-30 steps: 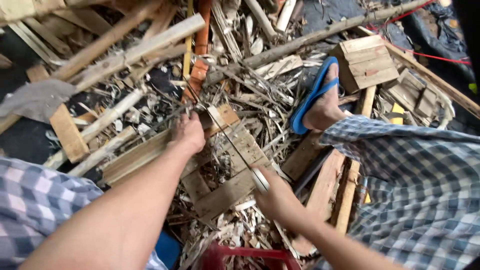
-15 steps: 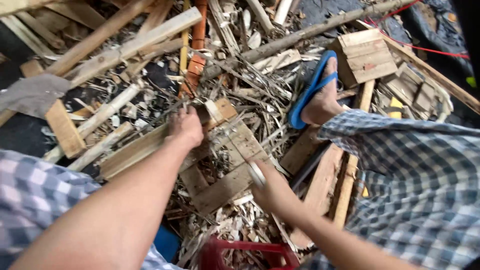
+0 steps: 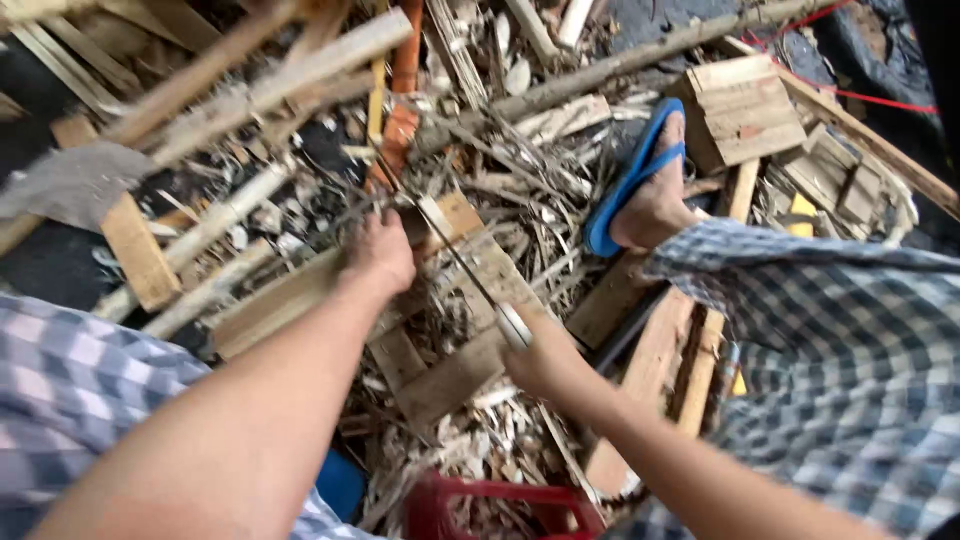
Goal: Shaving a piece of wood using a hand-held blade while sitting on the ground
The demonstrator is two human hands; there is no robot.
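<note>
Left hand just left of centre, knuckles up, fingers curled and clenched around the far ends of thin wood slivers at about 11 o'clock from frame centre, resting against a flat board that runs off toward 8 o'clock. Right hand a little below centre at about 5 o'clock, closed tight around the pale handle end of a long-bladed knife; blade slanting up toward 11 o'clock, tip close beside the left hand's fingers, exact contact with the slivers too blurred to tell. Under the blade, a short nailed pallet piece lying flat among chips and shavings. At 2 o'clock, a bare foot in a blue sandal, planted on the scrap heap, with a checked cloth-covered knee filling the right side toward 4 o'clock. Further out at 1 o'clock, a small stack of sawn wooden blocks, and beyond it a long rough pole crossing the top of the heap. At 12 o'clock, an orange strip lying upright among the sticks. At 6 o'clock, the rim of a red crate holding wood chips, with a blue object just left of it. At 9 o'clock, a grey slab on the dark ground.
</note>
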